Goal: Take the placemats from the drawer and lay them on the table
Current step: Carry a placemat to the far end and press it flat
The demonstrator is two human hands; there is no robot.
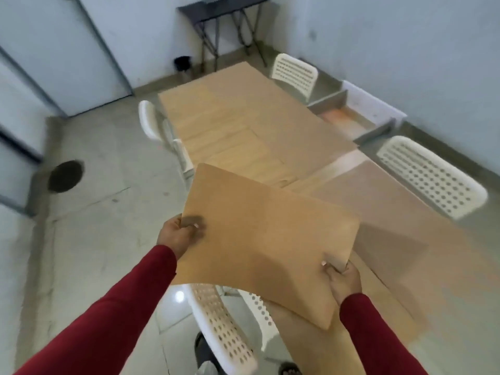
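Far left: grey door panels, round dark floor drain. Left hand, red sleeve, thumb on top and fingers curled under, pinching left edge of tan placemat. Mat held in air, tilted, sagging at near edge, above a white perforated chair and near end of wooden table. Chair sits right under mat, btwn body and table. Right hand, also red sleeve, thumb over, fingers under, gripping mat's near right corner. On table: at least 2 more tan mats lying flat, one far right, one near right; edges blurred, exact count unclear. Chairs: 4 white seen, 1 w/ back only at table's left, 2 along right side. Open drawer past right edge of table. Black folding side table by back wall, small black object on floor beside it. No readable writing or labels.
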